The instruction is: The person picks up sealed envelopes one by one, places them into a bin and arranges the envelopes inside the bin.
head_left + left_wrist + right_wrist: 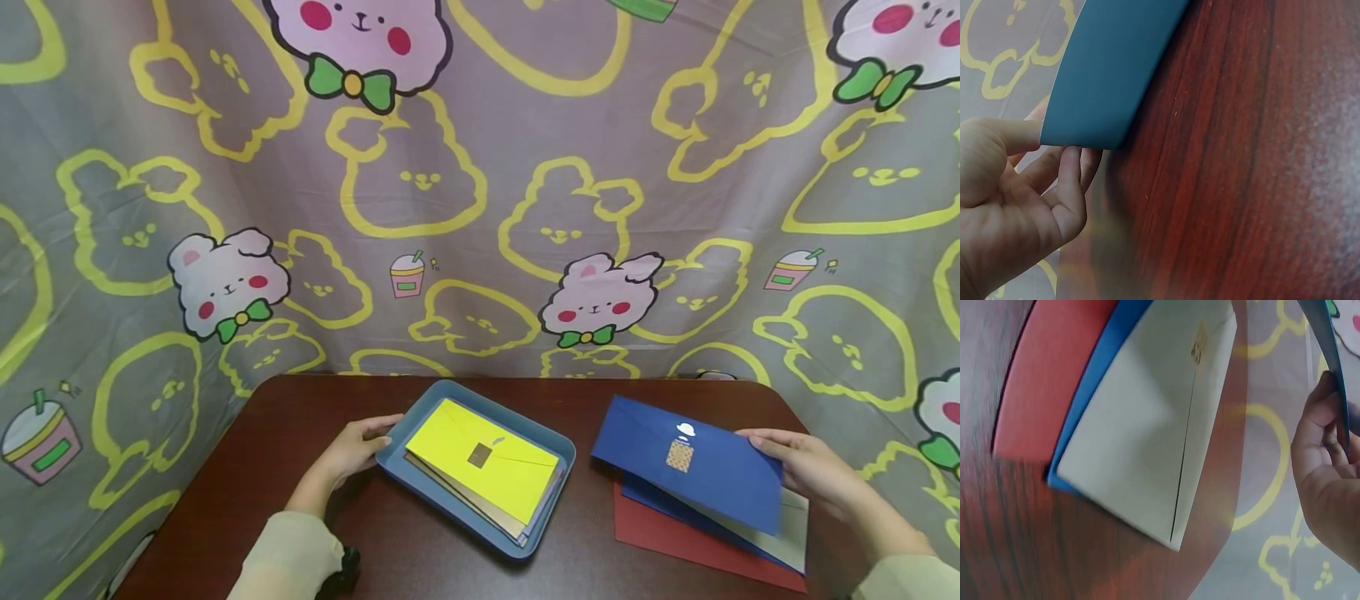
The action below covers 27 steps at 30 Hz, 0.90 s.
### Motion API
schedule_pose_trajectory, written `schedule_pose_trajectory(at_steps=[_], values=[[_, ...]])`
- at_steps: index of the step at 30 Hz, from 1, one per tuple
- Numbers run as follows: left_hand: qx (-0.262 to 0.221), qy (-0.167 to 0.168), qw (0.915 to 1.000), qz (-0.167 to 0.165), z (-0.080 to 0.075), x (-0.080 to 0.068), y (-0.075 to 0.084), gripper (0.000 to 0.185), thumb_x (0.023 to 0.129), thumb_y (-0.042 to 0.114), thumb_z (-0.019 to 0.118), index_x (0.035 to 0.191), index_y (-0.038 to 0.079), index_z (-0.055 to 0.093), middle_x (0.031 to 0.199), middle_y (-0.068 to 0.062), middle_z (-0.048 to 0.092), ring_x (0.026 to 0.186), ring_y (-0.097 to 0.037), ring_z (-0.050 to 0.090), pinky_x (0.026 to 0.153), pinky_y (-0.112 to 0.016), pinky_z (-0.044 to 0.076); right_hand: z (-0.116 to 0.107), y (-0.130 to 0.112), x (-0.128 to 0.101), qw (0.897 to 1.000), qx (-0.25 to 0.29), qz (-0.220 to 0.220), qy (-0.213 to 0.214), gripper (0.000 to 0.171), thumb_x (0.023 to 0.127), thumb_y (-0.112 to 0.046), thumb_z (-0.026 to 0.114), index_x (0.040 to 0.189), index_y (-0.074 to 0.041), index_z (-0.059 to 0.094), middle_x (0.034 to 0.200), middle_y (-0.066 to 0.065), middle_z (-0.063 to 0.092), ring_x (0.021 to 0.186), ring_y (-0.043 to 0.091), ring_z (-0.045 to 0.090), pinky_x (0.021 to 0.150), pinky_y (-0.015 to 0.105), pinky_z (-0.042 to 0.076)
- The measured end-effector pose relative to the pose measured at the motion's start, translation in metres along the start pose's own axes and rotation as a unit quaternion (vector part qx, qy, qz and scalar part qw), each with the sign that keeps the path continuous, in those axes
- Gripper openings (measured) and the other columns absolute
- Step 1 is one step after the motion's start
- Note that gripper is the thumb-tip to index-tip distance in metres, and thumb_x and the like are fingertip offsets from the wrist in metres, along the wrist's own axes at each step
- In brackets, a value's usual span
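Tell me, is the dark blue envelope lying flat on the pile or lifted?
Lifted: the right hand holds the dark blue envelope above the white envelope.

Two bare hands are seen, the left hand point(358, 450) and the right hand point(802, 465), and no ring, watch or glove is worn on either of them. Both forearms are covered by long sleeves of a pale, cream-coloured fabric, the left sleeve point(288, 560) and the right sleeve point(911, 579), each ended at the wrist. A small black device point(343, 571) is noticed under the left sleeve, but its shape cannot be told clearly.
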<state>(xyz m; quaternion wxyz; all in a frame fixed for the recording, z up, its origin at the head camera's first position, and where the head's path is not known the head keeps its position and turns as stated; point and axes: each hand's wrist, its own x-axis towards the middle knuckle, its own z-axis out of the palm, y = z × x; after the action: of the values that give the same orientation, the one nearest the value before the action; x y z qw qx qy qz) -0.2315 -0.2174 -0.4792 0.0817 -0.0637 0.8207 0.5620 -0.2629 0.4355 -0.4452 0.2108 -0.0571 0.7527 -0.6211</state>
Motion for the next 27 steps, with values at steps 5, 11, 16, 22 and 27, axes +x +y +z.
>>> schedule_pose_trajectory(at_steps=[5,11,16,22,27], values=[[0.0,0.003,1.0,0.0,0.0,0.0,0.0,0.041,0.101,-0.002,0.059,0.142,0.003,0.06,0.132,-0.022,0.062,0.103,-0.024,0.065,0.091,-0.051,0.055,0.014,-0.006,0.002,0.999,0.012,-0.001,0.04,0.031,0.111,-0.022,0.046,0.112,-0.03,0.076,0.107,-0.009,0.071,0.093,0.01,0.07,0.079,0.03,0.058],[-0.009,0.003,0.9999,-0.006,0.0,0.001,-0.002,0.042,0.101,-0.002,0.059,0.142,0.003,0.06,0.13,-0.021,0.063,0.102,-0.024,0.066,0.09,-0.049,0.056,0.026,-0.01,0.006,0.997,0.048,-0.012,0.066,0.03,0.11,-0.022,0.05,0.105,-0.035,0.077,0.104,-0.015,0.07,0.092,0.008,0.069,0.078,0.029,0.058],[-0.009,0.004,0.9999,-0.009,0.0,0.001,-0.002,0.042,0.101,-0.003,0.059,0.143,0.003,0.06,0.131,-0.021,0.063,0.103,-0.025,0.066,0.091,-0.049,0.056,0.036,-0.014,0.009,0.996,0.046,-0.02,0.072,0.027,0.109,-0.027,0.052,0.107,-0.037,0.076,0.105,-0.018,0.068,0.094,0.006,0.068,0.079,0.028,0.058],[-0.007,0.006,0.9999,-0.01,0.0,0.001,-0.001,0.042,0.101,-0.003,0.059,0.143,0.004,0.06,0.132,-0.022,0.062,0.103,-0.025,0.066,0.091,-0.05,0.055,0.049,-0.024,0.013,0.996,0.049,-0.037,0.069,0.026,0.109,-0.025,0.052,0.111,-0.033,0.077,0.107,-0.017,0.068,0.095,0.005,0.068,0.08,0.028,0.058],[-0.011,0.004,0.9999,-0.012,0.0,0.001,-0.001,0.042,0.101,-0.003,0.059,0.143,0.004,0.06,0.132,-0.021,0.062,0.103,-0.025,0.066,0.092,-0.05,0.055,0.062,-0.03,0.019,0.996,0.027,-0.047,0.065,0.024,0.109,-0.025,0.052,0.118,-0.028,0.075,0.108,-0.015,0.068,0.096,0.007,0.068,0.08,0.028,0.058]])
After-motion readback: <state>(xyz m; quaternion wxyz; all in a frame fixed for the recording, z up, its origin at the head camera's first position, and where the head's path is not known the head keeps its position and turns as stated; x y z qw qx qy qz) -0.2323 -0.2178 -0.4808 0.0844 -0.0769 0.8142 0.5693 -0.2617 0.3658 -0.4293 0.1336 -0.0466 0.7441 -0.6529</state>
